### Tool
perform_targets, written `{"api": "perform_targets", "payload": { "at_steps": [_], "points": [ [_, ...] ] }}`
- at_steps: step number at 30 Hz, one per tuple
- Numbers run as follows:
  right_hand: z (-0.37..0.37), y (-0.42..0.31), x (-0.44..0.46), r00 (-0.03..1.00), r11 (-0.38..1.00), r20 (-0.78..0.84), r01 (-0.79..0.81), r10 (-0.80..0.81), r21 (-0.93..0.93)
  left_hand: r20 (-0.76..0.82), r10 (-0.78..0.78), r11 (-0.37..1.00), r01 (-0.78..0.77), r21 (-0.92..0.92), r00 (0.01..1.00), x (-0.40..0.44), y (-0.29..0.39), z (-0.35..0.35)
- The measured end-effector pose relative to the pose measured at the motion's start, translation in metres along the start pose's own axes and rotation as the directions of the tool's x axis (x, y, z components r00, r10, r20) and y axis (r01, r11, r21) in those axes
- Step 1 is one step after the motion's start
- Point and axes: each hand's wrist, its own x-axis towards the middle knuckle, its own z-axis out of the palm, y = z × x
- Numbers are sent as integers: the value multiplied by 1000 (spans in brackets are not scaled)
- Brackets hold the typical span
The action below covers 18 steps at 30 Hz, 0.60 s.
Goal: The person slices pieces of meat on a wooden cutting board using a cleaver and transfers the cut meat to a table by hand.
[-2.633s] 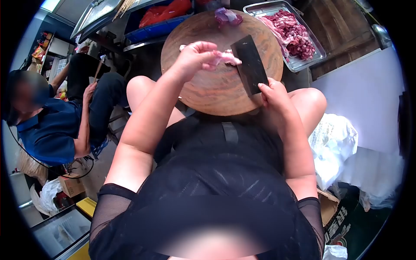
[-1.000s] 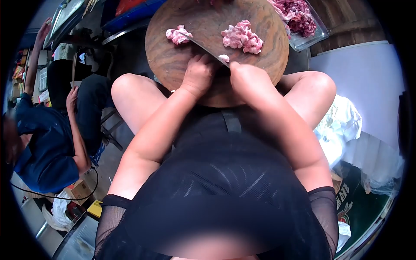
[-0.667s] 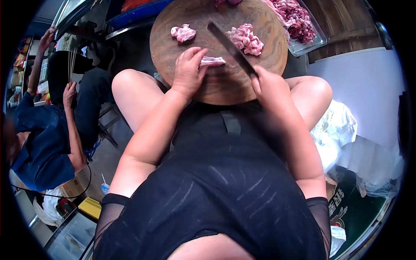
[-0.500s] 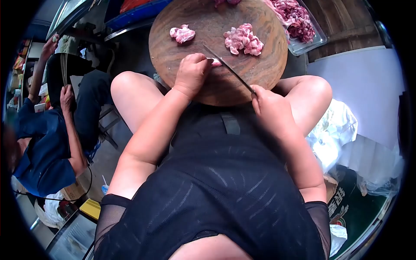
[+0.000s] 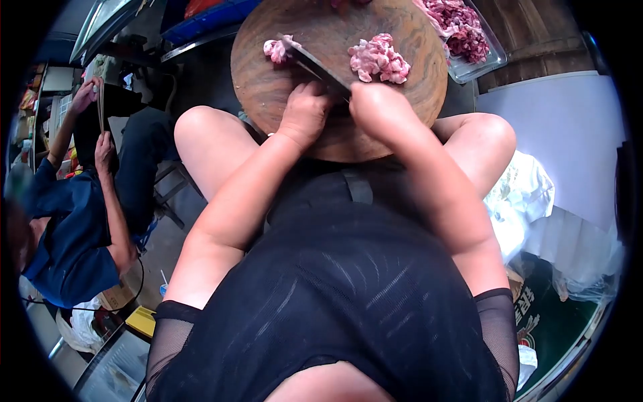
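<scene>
My right hand (image 5: 380, 107) is closed round the handle of a knife (image 5: 315, 67), its broad dark blade slanting up and left across the round wooden chopping block (image 5: 261, 100). Beside the blade, my left hand (image 5: 306, 112) rests on the block with curled fingers pressed on a piece of meat; that piece is now hidden by the hand and knife. A small heap of pink meat (image 5: 274, 50) lies at the blade's tip. To the right of the knife sits a larger heap of cut meat (image 5: 380, 59).
A clear plastic tray (image 5: 492, 63) of meat stands beyond the block's right side. At the back left is a blue crate (image 5: 207, 25). A person in dark blue (image 5: 74, 228) sits at left, holding thin sticks. White plastic bags (image 5: 519, 201) lie to the right.
My right hand has moved up and left with the knife, whose tip now reaches the left meat heap. My left hand has shifted slightly right. The seated person's upper hand has come down.
</scene>
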Motion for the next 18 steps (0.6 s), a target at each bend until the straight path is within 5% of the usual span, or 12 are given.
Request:
{"api": "perform_targets", "payload": {
  "at_steps": [2, 4, 5, 9, 11, 18],
  "points": [
    [-3, 6, 2, 995, 996, -55, -85, 86, 17, 73, -52, 997, 56, -44, 996, -3, -2, -7],
    [-5, 5, -17, 976, 991, -178, -119, 128, 62, -133, -305, 911, 248, -330, 943, -6, -1, -10],
    [-6, 7, -28, 979, 993, -166, -109, 117, 54, -92, -380, 867, 320, -382, 920, -12, -4, -18],
    [-19, 6, -68, 986, 990, -100, -130, 134, 47, -126, -287, 950, 265, -167, 950, -20, -18, -30],
    [-22, 2, -83, 994, 998, -92, -50, 53, 41, -95, -86, 995, 80, -63, 992, -18, -13, -27],
    [-9, -3, -89, 999, 995, -19, 30, -32, -93, -72, -32, 999, 34, 33, 997, -16, -22, -1]
  ]
}}
